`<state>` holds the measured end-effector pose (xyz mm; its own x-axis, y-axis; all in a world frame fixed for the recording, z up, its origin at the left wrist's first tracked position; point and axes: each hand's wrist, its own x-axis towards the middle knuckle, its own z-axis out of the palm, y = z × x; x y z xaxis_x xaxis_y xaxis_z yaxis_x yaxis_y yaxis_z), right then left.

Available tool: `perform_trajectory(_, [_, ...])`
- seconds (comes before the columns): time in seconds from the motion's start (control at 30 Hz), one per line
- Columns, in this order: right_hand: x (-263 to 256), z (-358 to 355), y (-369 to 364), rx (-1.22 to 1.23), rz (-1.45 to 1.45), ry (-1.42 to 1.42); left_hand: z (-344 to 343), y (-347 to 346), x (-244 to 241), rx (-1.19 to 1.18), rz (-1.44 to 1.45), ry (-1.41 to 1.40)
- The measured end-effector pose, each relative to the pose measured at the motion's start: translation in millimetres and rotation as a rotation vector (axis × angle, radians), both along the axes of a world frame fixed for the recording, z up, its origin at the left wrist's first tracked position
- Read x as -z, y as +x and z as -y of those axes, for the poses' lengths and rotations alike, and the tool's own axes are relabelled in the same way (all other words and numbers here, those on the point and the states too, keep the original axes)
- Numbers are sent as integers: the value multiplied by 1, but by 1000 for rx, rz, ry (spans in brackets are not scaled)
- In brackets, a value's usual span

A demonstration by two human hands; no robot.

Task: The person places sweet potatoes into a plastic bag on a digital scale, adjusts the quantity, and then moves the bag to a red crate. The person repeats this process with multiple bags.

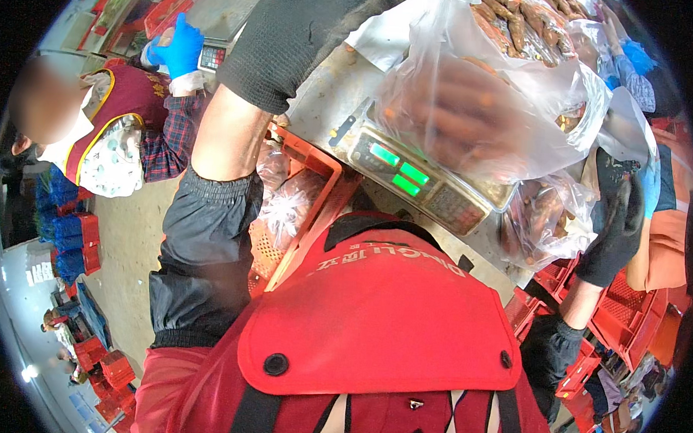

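A clear plastic bag (pixel 464 114) of long reddish-brown produce, probably root vegetables, rests on a digital scale (pixel 419 179) with lit green displays. My left hand (pixel 324 35), in a black knit glove, reaches across the top left of the bag; its fingers are partly cut off by the frame, and its grip is unclear. On the right, my right hand (pixel 618 214), also black-gloved, is beside a smaller filled plastic bag (pixel 546 220); whether it holds any plastic cannot be told. More brown roots (pixel 519 22) lie in plastic beyond the scale.
An orange crate (pixel 333 184) with bagged goods stands left of the scale. A co-worker's blue-gloved hand (pixel 183 47) is near another scale (pixel 213 57) at upper left. Red crates (pixel 629 312) stand at lower right. Another person's orange garment (pixel 666 250) shows beyond my right hand.
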<state>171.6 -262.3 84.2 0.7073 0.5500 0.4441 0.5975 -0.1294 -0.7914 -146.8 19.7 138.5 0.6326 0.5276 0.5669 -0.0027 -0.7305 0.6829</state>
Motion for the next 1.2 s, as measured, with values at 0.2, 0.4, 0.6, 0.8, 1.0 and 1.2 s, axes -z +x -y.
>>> perform_trajectory(0.2, [-23, -32, 32, -267, 547, -341, 33, 20, -32, -218, -299, -38])
perform_trajectory(0.4, [-25, -84, 8, -402, 40, -241, 33, 23, -16, -110, -153, -61])
perform_trajectory(0.6, [22, -80, 57, -458, 379, -300, 27, 60, 5, -289, -294, -190])
perform_trajectory(0.8, [-35, -48, -15, -552, -865, 180, 13, 50, 11, -76, -376, 552])
perform_trajectory(1.0, [-43, 4, -30, -553, -769, -85, 31, 32, 4, 59, 122, -909])
perform_trajectory(1.2, [-54, -6, -17, -579, -742, -132, 48, 64, -26, -565, -169, 224])
